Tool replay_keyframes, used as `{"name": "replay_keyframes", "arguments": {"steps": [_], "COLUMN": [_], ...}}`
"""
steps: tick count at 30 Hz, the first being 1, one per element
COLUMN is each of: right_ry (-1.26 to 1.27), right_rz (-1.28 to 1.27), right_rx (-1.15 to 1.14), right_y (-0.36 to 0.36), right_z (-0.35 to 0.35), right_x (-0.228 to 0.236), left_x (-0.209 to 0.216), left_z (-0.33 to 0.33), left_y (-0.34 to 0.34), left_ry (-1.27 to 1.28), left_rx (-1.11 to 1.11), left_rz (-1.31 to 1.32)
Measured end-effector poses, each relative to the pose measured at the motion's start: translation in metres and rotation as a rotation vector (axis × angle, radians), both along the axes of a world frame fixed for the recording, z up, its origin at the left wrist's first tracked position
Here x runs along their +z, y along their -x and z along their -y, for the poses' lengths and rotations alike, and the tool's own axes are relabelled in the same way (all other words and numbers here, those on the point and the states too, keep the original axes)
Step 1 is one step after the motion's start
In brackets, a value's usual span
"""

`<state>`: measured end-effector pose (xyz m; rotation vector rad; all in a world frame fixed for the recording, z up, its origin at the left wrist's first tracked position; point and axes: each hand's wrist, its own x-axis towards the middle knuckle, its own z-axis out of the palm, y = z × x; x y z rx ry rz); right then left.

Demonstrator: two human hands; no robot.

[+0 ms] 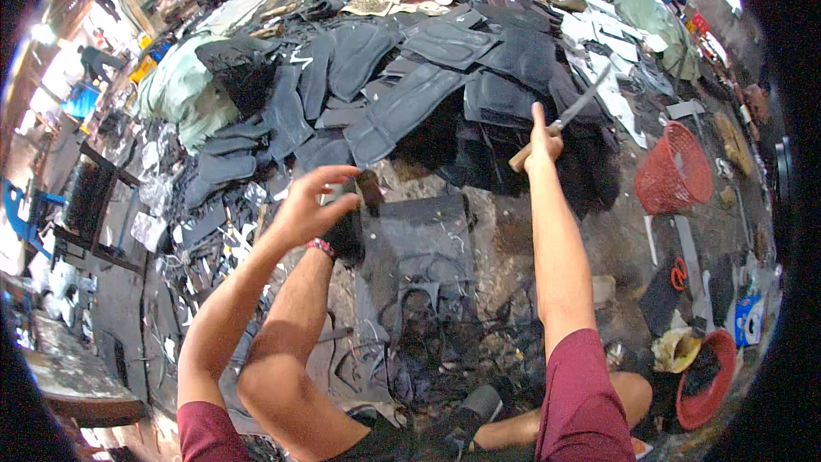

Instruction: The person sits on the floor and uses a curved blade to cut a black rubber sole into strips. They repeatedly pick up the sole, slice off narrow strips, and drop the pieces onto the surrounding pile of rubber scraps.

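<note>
My right hand [544,144] is closed around the wooden handle of a knife [585,104], its thumb raised, and the long blade slants up to the right over the dark pile. My left hand [310,208] is held in the air with thumb and fingers apart and nothing between them. Below that hand is my dark shoe [347,238]. In front of both hands lies a wide heap of black padded pieces [410,107], flat and shaped, overlapping each other. A grey-black sheet [419,244] lies on the ground between my arms.
Black scraps [428,325] litter the ground near my legs. To the right stand a red basket [673,173], orange-handled scissors [678,274] and a red tub [711,381]. A pale green sack [184,94] sits at the left. White sheet scraps [607,94] lie beyond the knife.
</note>
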<state>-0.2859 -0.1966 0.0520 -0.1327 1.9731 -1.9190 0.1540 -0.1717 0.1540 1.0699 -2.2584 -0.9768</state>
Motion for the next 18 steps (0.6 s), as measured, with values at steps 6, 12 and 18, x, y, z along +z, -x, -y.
{"name": "replay_keyframes", "arguments": {"steps": [6,12,18], "right_ry": [-0.07,0.364,0.173], "right_rz": [0.409,0.322,0.423], "right_rx": [-0.185,-0.062,0.103], "right_y": [0.055,0.033,-0.034], "right_z": [0.055,-0.002,-0.194], "right_x": [0.008,-0.002,-0.045], "left_x": [-0.042,-0.07,-0.088], "left_z": [0.04,0.025,-0.056], "left_y": [0.101,0.228,0.221], "left_ry": [0.135,0.506,0.81], "left_rx": [-0.168,0.09,-0.386], "left_rz": [-0.024,-0.227,0.336]}}
